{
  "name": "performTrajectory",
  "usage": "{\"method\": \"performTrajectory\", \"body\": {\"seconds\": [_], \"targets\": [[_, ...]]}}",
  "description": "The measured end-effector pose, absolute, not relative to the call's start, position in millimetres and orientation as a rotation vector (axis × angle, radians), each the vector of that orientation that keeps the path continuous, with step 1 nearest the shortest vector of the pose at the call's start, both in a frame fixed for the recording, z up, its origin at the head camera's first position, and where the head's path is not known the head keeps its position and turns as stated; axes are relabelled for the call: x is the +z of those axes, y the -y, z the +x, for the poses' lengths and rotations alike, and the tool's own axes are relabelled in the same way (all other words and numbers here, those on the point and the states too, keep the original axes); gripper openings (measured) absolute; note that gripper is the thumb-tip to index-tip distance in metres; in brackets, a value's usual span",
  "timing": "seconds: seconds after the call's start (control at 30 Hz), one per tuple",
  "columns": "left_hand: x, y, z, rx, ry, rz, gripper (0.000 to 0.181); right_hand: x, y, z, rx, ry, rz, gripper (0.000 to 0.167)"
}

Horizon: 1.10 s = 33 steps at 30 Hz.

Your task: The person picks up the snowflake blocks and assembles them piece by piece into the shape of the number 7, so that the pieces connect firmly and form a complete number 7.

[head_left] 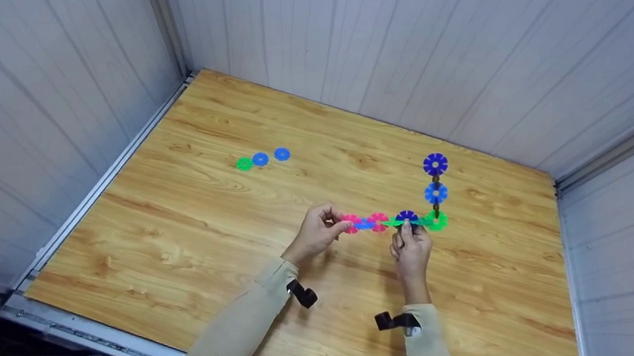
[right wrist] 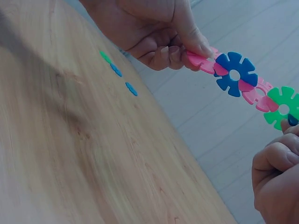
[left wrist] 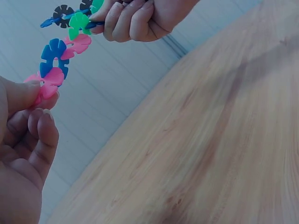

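Both hands hold up a chain of interlocking plastic discs with notched rims. My left hand [head_left: 318, 232] pinches the pink end disc [left wrist: 49, 84] between thumb and fingers. From there the chain runs through a blue disc [right wrist: 235, 74], a second pink disc [head_left: 377, 222] and a green disc [right wrist: 282, 107]. At a dark blue disc [head_left: 406, 217] my right hand [head_left: 412, 255] grips the chain with its thumb on top. Past it, a green disc [head_left: 436, 220] forms a corner, and the chain turns away toward a blue disc [head_left: 436, 193] and a dark blue end disc [head_left: 435, 164].
Loose discs lie on the wood-grain table [head_left: 174, 234] at the back left: one green disc [head_left: 244, 163], a blue disc [head_left: 260, 159] touching or close to it, and another blue disc [head_left: 282, 154] slightly apart. Pale panel walls [head_left: 363, 44] rise along the back and both sides.
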<state>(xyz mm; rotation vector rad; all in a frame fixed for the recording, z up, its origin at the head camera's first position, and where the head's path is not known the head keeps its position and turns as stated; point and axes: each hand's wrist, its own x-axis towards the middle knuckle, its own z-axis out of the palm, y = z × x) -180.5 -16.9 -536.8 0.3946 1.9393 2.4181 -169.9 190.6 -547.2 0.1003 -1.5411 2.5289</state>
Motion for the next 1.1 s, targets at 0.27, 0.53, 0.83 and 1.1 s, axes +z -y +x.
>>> {"method": "performTrajectory", "body": {"seconds": [0.27,0.53,0.83,1.1], "targets": [[-539,14,-182,2.448,-1.88,0.344,0.016,-549,-191,-172,2.535,1.535,0.04,0.035],[-538,19,-180,2.348,-1.984,0.406,0.014,-555,-191,-170,2.536,1.542,0.011,0.032],[-564,33,-195,2.191,-2.103,0.493,0.019,-558,-191,-169,2.518,1.587,-0.012,0.033],[-575,59,-225,2.148,-2.19,0.467,0.02,-555,-199,-171,2.482,1.574,-0.019,0.032]]}}
